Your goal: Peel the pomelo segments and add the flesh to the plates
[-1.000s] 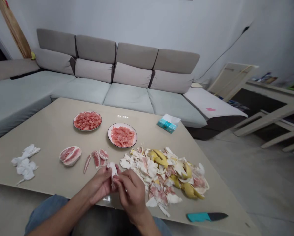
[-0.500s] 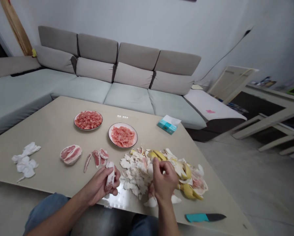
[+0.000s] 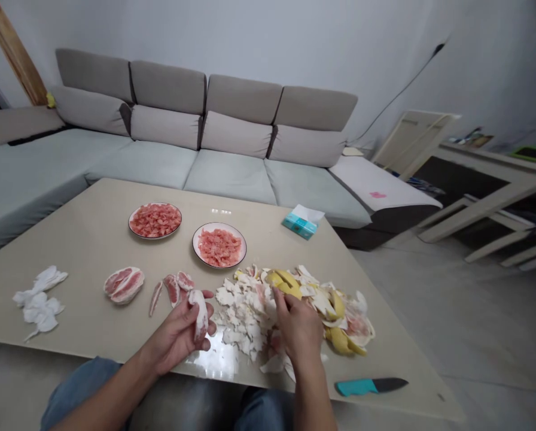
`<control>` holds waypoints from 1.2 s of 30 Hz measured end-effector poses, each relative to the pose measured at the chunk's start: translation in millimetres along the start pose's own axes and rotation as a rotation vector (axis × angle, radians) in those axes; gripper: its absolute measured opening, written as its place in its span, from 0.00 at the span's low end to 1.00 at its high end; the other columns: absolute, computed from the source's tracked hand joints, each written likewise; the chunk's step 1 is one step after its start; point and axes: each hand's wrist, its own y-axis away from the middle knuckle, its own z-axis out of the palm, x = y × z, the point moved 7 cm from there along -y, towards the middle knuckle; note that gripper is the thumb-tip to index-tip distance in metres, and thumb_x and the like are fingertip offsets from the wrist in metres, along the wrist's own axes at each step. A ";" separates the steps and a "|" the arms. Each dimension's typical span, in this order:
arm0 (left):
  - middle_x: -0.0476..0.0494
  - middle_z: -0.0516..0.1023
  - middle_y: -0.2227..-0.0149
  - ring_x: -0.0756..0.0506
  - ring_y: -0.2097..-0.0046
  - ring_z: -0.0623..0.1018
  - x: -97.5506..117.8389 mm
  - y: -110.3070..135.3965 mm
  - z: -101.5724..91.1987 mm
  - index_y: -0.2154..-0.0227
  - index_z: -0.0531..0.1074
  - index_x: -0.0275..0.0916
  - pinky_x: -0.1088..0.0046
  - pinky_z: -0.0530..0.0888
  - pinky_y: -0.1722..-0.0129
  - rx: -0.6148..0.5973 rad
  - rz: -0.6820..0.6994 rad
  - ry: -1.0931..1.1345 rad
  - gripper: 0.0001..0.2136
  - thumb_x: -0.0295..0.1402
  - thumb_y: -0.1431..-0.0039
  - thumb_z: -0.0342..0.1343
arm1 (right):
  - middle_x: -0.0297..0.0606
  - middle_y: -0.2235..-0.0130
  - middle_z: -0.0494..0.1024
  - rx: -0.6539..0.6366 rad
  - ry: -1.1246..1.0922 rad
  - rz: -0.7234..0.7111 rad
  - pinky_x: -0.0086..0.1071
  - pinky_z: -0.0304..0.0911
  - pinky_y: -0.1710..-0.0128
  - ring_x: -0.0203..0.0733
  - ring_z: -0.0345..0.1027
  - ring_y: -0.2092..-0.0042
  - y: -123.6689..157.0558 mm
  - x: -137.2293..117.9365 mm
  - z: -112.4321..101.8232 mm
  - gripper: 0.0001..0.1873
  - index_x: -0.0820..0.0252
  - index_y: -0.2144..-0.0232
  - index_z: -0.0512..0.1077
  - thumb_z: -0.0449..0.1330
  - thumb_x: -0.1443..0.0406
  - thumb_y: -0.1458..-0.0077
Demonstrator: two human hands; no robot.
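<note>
My left hand (image 3: 171, 342) holds a pomelo segment (image 3: 200, 317) between thumb and fingers, its white skin facing up. My right hand (image 3: 300, 330) hovers over the heap of white pith scraps (image 3: 241, 312) and yellow rind (image 3: 286, 284), thumb and forefinger pinched together. Whatever is between those fingertips is too small to make out. Left of the held piece lie several loose pomelo segments (image 3: 172, 290) with pink flesh. Farther left sits a larger chunk of peeled pomelo (image 3: 124, 286).
Two plates of pink pulp, a left plate (image 3: 134, 232) and a right plate (image 3: 197, 254), stand farther back. A teal-handled knife (image 3: 370, 386) lies near the front right edge. Crumpled tissues (image 3: 40, 302) lie at left, a tissue box (image 3: 301, 225) at the back right. A sofa (image 3: 230, 173) stands behind the table.
The view has shifted slightly. My left fingers have opened out a little around the segment. My right hand has tipped forward, its fingertips now pointing toward the rind.
</note>
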 end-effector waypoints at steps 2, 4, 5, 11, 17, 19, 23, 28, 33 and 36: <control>0.46 0.68 0.63 0.49 0.67 0.73 0.1 0.4 -1.4 0.53 0.68 0.42 0.76 0.67 0.75 0.020 -0.003 -0.010 0.11 0.31 0.38 0.53 | 0.45 0.70 0.80 0.022 -0.006 -0.030 0.32 0.52 0.71 0.45 0.71 0.68 -0.5 2.4 1.4 0.18 0.61 0.68 0.79 0.51 0.59 0.38; 0.45 0.69 0.62 0.48 0.66 0.75 0.4 0.1 -2.8 0.53 0.69 0.41 0.77 0.68 0.75 0.035 -0.006 0.012 0.11 0.29 0.39 0.54 | 0.45 0.65 0.81 0.041 -0.013 -0.097 0.32 0.55 0.67 0.46 0.72 0.64 -0.5 1.9 3.2 0.15 0.61 0.60 0.77 0.51 0.66 0.40; 0.44 0.70 0.61 0.48 0.66 0.76 0.6 -0.2 -3.7 0.53 0.69 0.39 0.77 0.69 0.74 0.044 -0.008 0.026 0.12 0.28 0.39 0.54 | 0.45 0.64 0.81 0.041 -0.017 -0.125 0.33 0.56 0.66 0.46 0.72 0.64 -0.2 1.0 4.0 0.15 0.62 0.59 0.77 0.51 0.67 0.40; 0.43 0.74 0.63 0.44 0.61 0.79 2.5 -0.6 -10.2 0.50 0.68 0.37 0.64 0.75 0.58 0.121 -0.016 -0.032 0.16 0.26 0.42 0.57 | 0.45 0.63 0.80 0.116 -0.388 -0.340 0.39 0.62 0.57 0.47 0.71 0.59 17.4 -38.0 -20.1 0.13 0.60 0.63 0.77 0.54 0.63 0.38; 0.44 0.75 0.65 0.48 0.64 0.78 7.5 -1.0 -14.5 0.57 0.71 0.36 0.68 0.76 0.61 0.168 0.000 -0.100 0.12 0.31 0.44 0.61 | 0.41 0.62 0.79 0.049 -0.647 -0.837 0.35 0.65 0.63 0.41 0.71 0.62 65.2 -121.3 -48.5 0.10 0.57 0.57 0.75 0.57 0.69 0.39; 0.46 0.74 0.68 0.50 0.68 0.76 9.0 -1.1 -17.2 0.60 0.71 0.36 0.72 0.76 0.66 0.174 -0.004 -0.127 0.10 0.31 0.44 0.61 | 0.41 0.63 0.80 0.106 -0.572 -0.900 0.35 0.63 0.66 0.40 0.70 0.64 71.7 -133.3 -52.6 0.09 0.59 0.58 0.74 0.56 0.70 0.39; 0.49 0.71 0.72 0.53 0.74 0.72 13.6 -0.8 -27.2 0.61 0.72 0.36 0.77 0.74 0.75 0.217 0.013 -0.194 0.11 0.32 0.46 0.62 | 0.42 0.64 0.79 0.176 -0.429 -0.996 0.35 0.61 0.69 0.41 0.69 0.66 76.5 -146.4 -53.3 0.08 0.63 0.60 0.74 0.55 0.71 0.38; 0.49 0.70 0.71 0.53 0.72 0.72 18.1 -0.1 -38.7 0.59 0.72 0.35 0.77 0.74 0.73 0.306 0.018 -0.260 0.15 0.36 0.47 0.63 | 0.42 0.71 0.77 0.234 -0.302 -1.137 0.35 0.58 0.74 0.41 0.67 0.72 85.5 -163.7 -45.3 0.09 0.67 0.65 0.73 0.52 0.73 0.39; 0.50 0.69 0.74 0.54 0.76 0.70 17.6 -2.2 -30.6 0.62 0.72 0.34 0.80 0.69 0.79 0.247 0.017 -0.293 0.14 0.36 0.48 0.64 | 0.40 0.72 0.76 0.221 -0.489 -1.007 0.32 0.61 0.73 0.39 0.68 0.72 71.8 -153.8 -44.2 0.07 0.62 0.68 0.71 0.54 0.70 0.41; 0.52 0.67 0.76 0.55 0.78 0.67 15.6 -1.9 -26.5 0.63 0.71 0.35 0.82 0.64 0.82 0.252 0.009 -0.267 0.14 0.37 0.49 0.64 | 0.40 0.65 0.77 0.015 -0.693 -0.916 0.30 0.66 0.66 0.38 0.71 0.64 59.7 -143.8 -43.1 0.08 0.60 0.62 0.73 0.55 0.71 0.41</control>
